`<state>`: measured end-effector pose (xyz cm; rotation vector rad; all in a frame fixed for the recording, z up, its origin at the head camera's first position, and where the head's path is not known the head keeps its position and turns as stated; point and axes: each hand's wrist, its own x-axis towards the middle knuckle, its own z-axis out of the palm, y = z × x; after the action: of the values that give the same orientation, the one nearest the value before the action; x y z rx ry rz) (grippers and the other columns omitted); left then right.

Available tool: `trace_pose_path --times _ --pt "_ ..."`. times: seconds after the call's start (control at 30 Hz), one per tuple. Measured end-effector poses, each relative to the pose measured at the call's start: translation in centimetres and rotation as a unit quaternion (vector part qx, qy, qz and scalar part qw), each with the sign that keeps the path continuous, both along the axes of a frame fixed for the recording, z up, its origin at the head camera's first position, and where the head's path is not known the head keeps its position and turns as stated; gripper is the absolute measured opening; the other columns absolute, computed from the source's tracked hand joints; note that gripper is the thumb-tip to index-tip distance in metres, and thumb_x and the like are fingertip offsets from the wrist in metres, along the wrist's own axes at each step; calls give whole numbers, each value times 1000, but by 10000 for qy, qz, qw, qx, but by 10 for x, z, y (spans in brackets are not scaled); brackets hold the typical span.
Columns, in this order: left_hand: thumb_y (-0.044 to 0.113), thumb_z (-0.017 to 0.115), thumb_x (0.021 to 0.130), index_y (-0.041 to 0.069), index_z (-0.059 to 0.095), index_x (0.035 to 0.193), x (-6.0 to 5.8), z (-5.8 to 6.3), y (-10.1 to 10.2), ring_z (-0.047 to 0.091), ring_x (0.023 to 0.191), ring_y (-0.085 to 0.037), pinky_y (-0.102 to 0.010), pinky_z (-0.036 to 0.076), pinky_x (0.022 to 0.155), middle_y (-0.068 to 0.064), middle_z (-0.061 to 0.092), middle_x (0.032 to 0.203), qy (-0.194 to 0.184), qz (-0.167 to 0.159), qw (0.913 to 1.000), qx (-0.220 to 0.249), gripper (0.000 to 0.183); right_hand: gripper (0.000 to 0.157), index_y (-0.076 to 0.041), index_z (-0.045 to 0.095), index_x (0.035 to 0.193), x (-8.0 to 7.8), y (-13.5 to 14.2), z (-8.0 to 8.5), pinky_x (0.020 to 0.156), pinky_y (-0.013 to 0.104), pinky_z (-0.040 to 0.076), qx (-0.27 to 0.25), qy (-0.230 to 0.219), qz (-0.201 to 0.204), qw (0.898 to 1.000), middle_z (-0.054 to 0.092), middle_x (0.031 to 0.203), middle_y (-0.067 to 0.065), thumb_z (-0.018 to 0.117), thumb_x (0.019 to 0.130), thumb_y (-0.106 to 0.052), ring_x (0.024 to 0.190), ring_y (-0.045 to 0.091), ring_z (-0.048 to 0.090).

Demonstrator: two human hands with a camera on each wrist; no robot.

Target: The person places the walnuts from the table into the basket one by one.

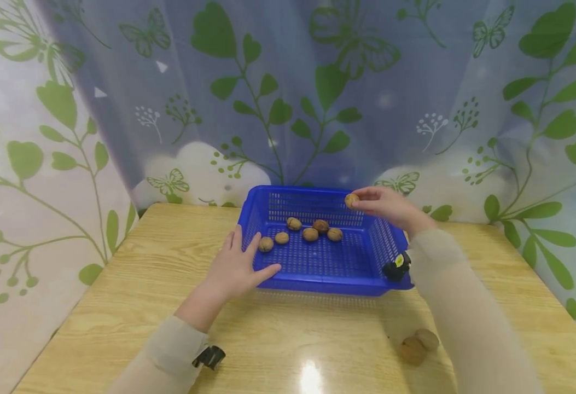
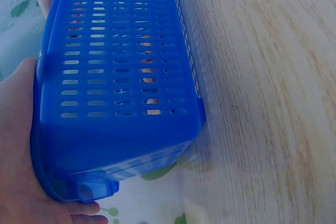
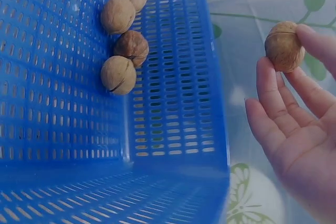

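Note:
A blue plastic basket [image 1: 317, 284] with slotted walls sits on the table, several brown walnuts [image 1: 310, 234] lying on its floor. Above the basket's back right part, my right hand [image 1: 385, 206] pinches one walnut [image 3: 284, 46] between thumb and fingertips. The right wrist view shows that walnut past the rim, with the other fingers loosely bent. My left hand [image 1: 231, 268] rests at the basket's front left corner, fingers spread along the left rim and thumb over the front rim. In the left wrist view the basket's slotted wall [image 2: 105, 135] hides most of what is inside.
Two more walnuts [image 1: 413, 350] lie on the wooden table [image 1: 288, 339] in front, beside the right forearm. A curtain [image 1: 288, 109] with leaves and butterflies hangs behind the table's back edge. Black wrist devices [image 1: 397, 267] are strapped to both sleeves, the right one overlapping the basket's corner.

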<state>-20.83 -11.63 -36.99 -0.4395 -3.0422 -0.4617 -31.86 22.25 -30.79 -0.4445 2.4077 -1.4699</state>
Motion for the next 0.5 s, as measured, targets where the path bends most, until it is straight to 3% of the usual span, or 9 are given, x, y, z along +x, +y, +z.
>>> trace_pose_path --times 0.5 --pt "74 38 83 7 26 148 -2 -2 -2 9 135 -48 -56 22 105 -33 5 149 127 -39 9999 -35 93 50 13 37 133 -20 3 -38 104 45 31 -355 -287 -133 9989 40 135 28 57 93 -11 125 34 40"
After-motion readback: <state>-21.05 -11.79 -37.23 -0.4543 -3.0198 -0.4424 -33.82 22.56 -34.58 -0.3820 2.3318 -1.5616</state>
